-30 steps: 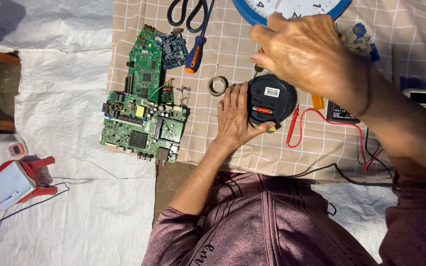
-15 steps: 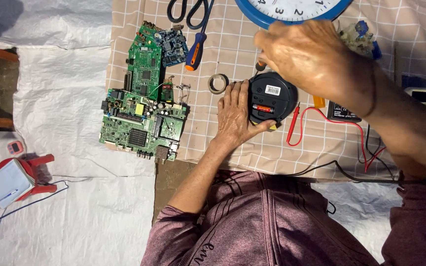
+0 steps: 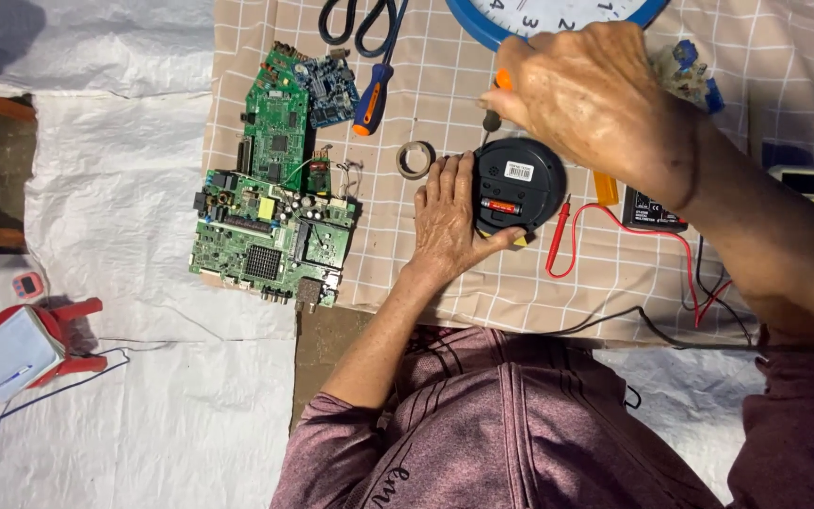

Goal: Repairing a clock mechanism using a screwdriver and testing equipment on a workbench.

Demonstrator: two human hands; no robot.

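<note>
- My left hand (image 3: pixel 449 221) is flat against the left edge of the black round clock (image 3: pixel 518 186), fingers spread up along its rim and the thumb hooked under the bottom edge, so it's bracing the thing rather than gripping it.
- The clock lies back-up on the checked cloth (image 3: pixel 614 273) covering the tabletop, roughly in the middle of the cloth; I can see a white sticker and a red battery in the slot.
- My right hand (image 3: pixel 595 94) is clenched around a screwdriver (image 3: pixel 496 102). It sits just above and to the right of the clock, with the orange handle poking out by the fingers and the dark shaft pointing down at the clock's top-left rim. Can't tell if the tip is actually touching.
- Just left of my left hand there's a tape ring (image 3: pixel 415 159), close but not touching.
- Further left: two green circuit boards, the big one (image 3: pixel 270 240) at the cloth's edge and a narrow one (image 3: pixel 276 123) above it.
- A second screwdriver (image 3: pixel 373 94) and scissors (image 3: pixel 358 21) are up top, next to a blue wall clock (image 3: pixel 482 24).
- Red probe (image 3: pixel 558 240) lies just right of the clock, its lead running to a meter (image 3: pixel 654 209) under my right forearm.
</note>
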